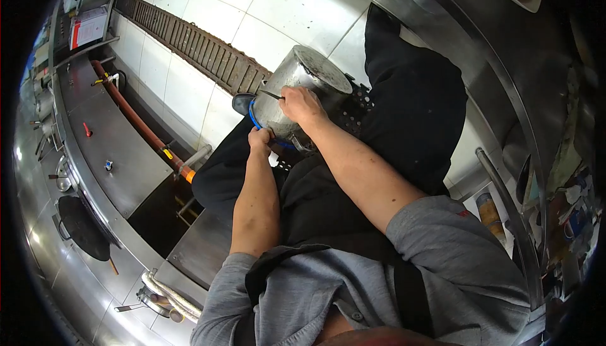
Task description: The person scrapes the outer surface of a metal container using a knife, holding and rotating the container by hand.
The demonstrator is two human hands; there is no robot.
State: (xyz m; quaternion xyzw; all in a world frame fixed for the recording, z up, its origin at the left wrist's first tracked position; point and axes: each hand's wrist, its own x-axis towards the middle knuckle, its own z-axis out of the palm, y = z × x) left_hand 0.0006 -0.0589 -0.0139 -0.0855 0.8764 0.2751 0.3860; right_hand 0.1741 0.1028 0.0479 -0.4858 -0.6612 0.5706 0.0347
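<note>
A dull, stained metal pot [328, 72] lies tilted on its side between my knees, its bottom turned up and away from me. A blue band [254, 114] runs around its rim. My left hand [259, 138] is closed on that blue-banded rim at the near left. On the pot's side rests my right hand [301, 104], closed around a thin dark tool [271, 95] whose narrow end sticks out to the left. Whether it is a knife or a scraper I cannot tell. One pot handle [300, 145] shows below my right wrist. The inside of the pot is hidden.
A rusty drain grate [189, 46] crosses the white tiled floor [189, 100]. Along the left runs a steel cooking range [117, 150] with an orange-brown pipe [129, 116] and a dark wok [85, 227]. A curved steel edge [480, 37] borders the right side.
</note>
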